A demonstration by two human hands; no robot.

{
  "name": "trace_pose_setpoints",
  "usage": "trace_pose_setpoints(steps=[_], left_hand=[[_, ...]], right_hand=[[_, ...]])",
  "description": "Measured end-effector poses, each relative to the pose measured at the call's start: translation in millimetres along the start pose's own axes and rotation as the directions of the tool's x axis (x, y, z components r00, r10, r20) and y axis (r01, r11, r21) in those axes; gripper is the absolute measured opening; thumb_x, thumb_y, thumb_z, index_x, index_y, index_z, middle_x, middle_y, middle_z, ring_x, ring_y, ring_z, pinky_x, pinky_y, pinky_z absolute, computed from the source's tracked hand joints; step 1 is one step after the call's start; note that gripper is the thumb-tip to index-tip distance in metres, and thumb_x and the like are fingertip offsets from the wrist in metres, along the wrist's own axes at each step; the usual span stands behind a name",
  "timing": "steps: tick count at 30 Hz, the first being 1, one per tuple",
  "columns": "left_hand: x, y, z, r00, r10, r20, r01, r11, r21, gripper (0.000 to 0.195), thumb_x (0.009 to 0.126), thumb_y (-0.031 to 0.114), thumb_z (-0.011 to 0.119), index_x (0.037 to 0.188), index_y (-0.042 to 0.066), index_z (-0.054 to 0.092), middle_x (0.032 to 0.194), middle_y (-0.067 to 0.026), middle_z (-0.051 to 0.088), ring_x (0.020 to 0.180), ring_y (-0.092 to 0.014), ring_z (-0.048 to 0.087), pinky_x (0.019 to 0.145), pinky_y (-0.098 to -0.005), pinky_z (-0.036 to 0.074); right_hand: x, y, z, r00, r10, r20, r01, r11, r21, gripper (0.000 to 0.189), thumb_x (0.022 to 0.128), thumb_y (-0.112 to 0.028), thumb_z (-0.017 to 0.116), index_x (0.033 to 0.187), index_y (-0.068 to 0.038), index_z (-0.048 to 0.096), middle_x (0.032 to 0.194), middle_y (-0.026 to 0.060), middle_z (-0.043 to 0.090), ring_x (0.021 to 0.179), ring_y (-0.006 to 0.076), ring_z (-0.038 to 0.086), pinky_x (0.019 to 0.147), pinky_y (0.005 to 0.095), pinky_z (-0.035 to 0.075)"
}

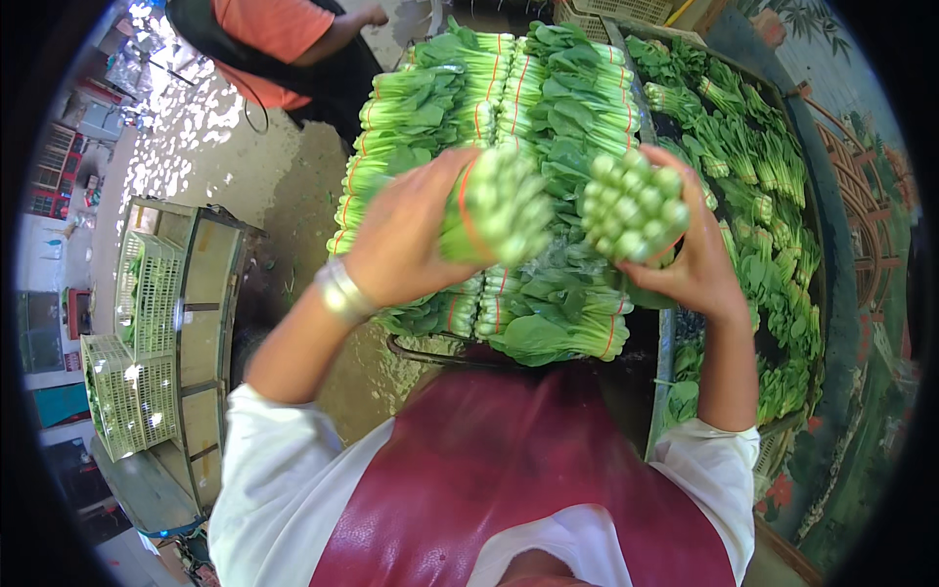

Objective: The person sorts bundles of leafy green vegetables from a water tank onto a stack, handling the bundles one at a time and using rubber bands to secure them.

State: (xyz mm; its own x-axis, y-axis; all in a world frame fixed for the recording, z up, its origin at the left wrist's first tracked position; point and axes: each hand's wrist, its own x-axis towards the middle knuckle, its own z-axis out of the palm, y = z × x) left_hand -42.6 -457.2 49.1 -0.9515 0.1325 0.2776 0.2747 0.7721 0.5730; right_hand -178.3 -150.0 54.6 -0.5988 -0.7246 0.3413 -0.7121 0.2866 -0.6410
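My left hand point(411, 227) grips a bundle of leafy greens point(499, 209) with a red band around its pale stems; the bundle is blurred. In my right hand point(689, 249) is a second bundle point(637, 205), its cut stem ends facing up towards me. Both bundles are held above a stack of banded greens point(565, 110) laid in neat rows, stem ends against stem ends down the middle. Near me, a loose-leaved bundle point(565, 334) lies at the stack's front edge. The leaves of both held bundles are mostly hidden.
On the right, a long trough or bed point(763, 169) holds many more bundles, some scattered. Pale plastic crates point(132, 396) stand by a wooden-sided cart point(205, 323) at left. Another person in an orange shirt point(275, 37) is beyond the stack's far left. A dark metal rail point(433, 356) runs below the stack.
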Motion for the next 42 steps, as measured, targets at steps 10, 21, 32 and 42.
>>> trace_pose_setpoints(steps=[10,21,32,42], left_hand=[[-100.8,-61.0,69.7,0.904,-0.070,0.421,-0.129,0.895,0.428,0.066,0.077,0.011,0.065,0.143,0.012,0.053,0.098,-0.0096,0.060,0.095,-0.029,0.060,0.090,-0.0405,0.047],[-119.6,-90.1,113.7,0.952,-0.035,0.303,-0.071,0.941,0.332,0.098,0.066,0.072,0.074,0.138,0.008,0.055,0.112,-0.0115,0.058,0.104,-0.034,0.054,0.099,-0.0470,0.041],[-100.0,-84.8,110.1,0.916,-0.048,0.397,-0.106,0.928,0.356,0.102,0.069,0.077,0.068,0.140,0.006,0.053,0.116,-0.0150,0.055,0.108,-0.035,0.052,0.103,-0.0509,0.038],[-42.1,-13.2,64.2,0.810,-0.351,0.469,0.082,0.861,0.502,0.092,0.070,0.037,0.084,0.148,0.005,0.046,0.143,-0.0204,0.049,0.133,-0.042,0.046,0.115,-0.0614,0.029]], right_hand=[[-51.1,-20.3,162.3,0.842,0.107,0.528,0.116,0.921,-0.372,0.097,0.061,-0.021,0.090,0.145,-0.004,0.044,0.118,0.0122,0.061,0.105,0.0298,0.062,0.090,0.0405,0.049],[-62.3,29.1,208.9,0.902,-0.018,0.430,0.134,0.961,-0.241,0.102,0.067,-0.059,0.083,0.144,-0.002,0.048,0.115,0.0099,0.059,0.103,0.0260,0.057,0.093,0.0393,0.042],[-14.8,103.4,149.9,0.980,-0.176,0.095,0.166,0.981,0.102,0.062,0.081,-0.051,0.079,0.122,-0.006,0.064,0.132,0.0160,0.056,0.124,0.0355,0.052,0.108,0.0490,0.041],[-42.8,478.6,-29.0,0.361,0.595,-0.718,-0.748,0.644,0.158,0.043,0.075,-0.007,0.070,0.117,-0.004,0.061,0.117,0.0172,0.064,0.114,0.0367,0.060,0.099,0.0462,0.048]])
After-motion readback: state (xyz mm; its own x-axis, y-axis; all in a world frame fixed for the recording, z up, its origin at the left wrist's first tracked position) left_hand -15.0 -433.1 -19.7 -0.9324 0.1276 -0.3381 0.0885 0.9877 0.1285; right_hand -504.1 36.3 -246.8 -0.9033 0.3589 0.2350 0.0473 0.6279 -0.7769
